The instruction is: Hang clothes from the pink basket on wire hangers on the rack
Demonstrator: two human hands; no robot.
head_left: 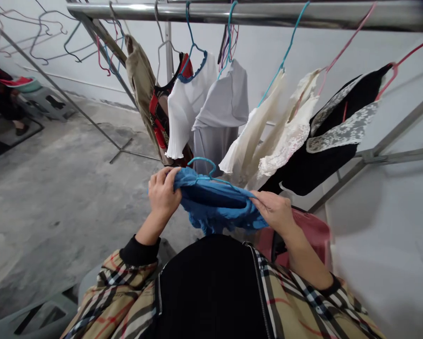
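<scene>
A blue garment [218, 207] hangs between my hands, its neckline stretched wide. Its teal hanger [211, 169] pokes up out of the neck, the hook free of any rail. My left hand [165, 190] is closed on the garment's left shoulder. With thumb and fingers pinched, my right hand [275, 209] grips the right shoulder edge. The lower part of the garment falls in folds in front of my body.
A metal rail [250, 14] carries several garments, among them a grey top [223, 99] and a black one with lace [338, 122]. A reddish container [312, 230] stands low at right. At far left a person sits near a basin [29, 85].
</scene>
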